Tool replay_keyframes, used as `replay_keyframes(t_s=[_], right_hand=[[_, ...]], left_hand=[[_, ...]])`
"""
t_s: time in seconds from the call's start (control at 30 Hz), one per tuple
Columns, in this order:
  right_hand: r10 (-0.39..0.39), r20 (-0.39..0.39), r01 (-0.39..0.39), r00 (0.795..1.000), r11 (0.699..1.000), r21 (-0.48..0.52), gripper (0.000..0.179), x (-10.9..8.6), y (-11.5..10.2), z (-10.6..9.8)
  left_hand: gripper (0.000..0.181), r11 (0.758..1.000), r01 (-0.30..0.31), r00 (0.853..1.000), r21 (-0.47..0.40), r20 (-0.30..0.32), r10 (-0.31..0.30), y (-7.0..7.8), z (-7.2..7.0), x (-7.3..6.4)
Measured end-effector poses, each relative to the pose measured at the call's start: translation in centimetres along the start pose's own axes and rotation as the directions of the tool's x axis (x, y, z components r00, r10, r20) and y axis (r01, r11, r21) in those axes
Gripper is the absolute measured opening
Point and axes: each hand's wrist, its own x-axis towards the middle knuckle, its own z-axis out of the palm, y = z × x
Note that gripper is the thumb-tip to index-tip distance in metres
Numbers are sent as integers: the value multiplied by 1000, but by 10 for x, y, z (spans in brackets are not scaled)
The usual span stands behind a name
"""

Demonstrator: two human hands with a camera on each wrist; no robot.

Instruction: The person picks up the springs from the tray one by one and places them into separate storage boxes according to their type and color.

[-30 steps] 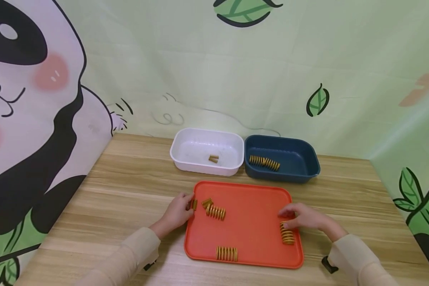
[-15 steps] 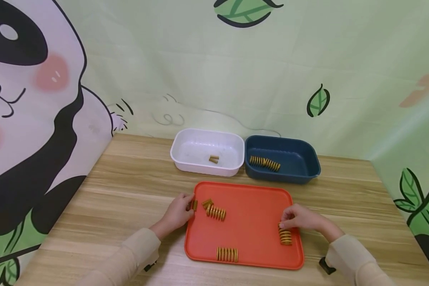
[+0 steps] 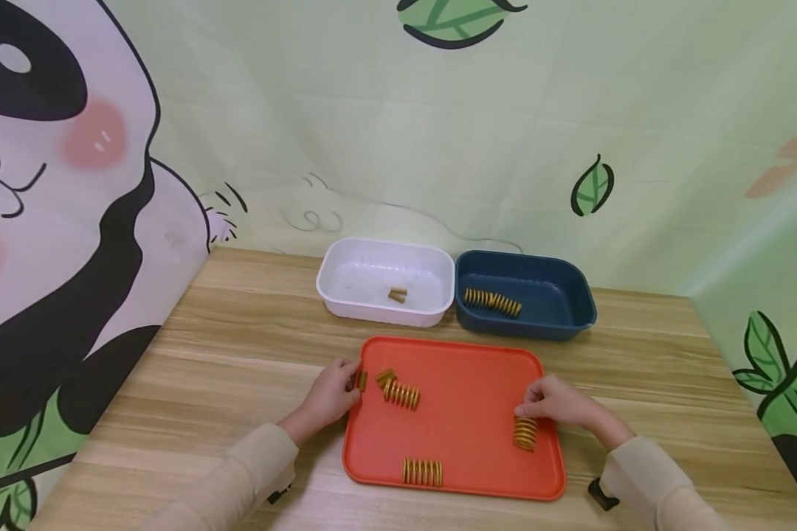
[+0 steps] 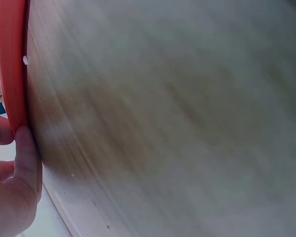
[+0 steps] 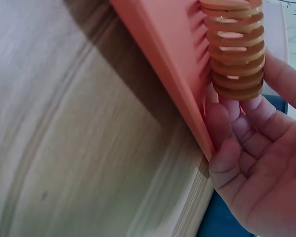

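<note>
My right hand pinches the far end of a large gold coil spring at the right side of the red tray. In the right wrist view, thumb and fingertips lie at one end of this ribbed spring. With my left hand I hold the tray's left rim; the left wrist view has a finger against the rim's outer side. Close to those fingertips lies a small spring. Another small spring touches a large one. One more large spring rests along the front rim.
Behind the tray, a white bin containing two small springs stands against a dark blue bin with large springs inside. All stand on a wood-grain table, before a printed cloth backdrop.
My right fingers have closed on the end of the large spring, which has shifted slightly left and tilted the other way. The left hand stays at the tray rim.
</note>
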Motion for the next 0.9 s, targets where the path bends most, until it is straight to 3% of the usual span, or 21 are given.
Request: replay_keyframes(t_s=[0.17, 0.43, 0.73, 0.9], right_hand=[[19, -55, -19, 998, 1000, -3, 28, 4, 1, 3], [-45, -58, 48, 997, 997, 58, 18, 7, 1, 5], [-150, 72, 139, 986, 981, 134, 26, 0, 1, -2], [-164, 139, 147, 977, 981, 129, 30, -3, 3, -4]], left_hand=[[53, 1000, -3, 1000, -1, -1, 3, 0, 0, 0], [53, 1000, -3, 1000, -1, 2, 3, -1, 0, -1], [53, 1000, -8, 1000, 1, -2, 8, -1, 1, 0], [53, 1000, -14, 1000, 5, -11, 14, -1, 1, 0]])
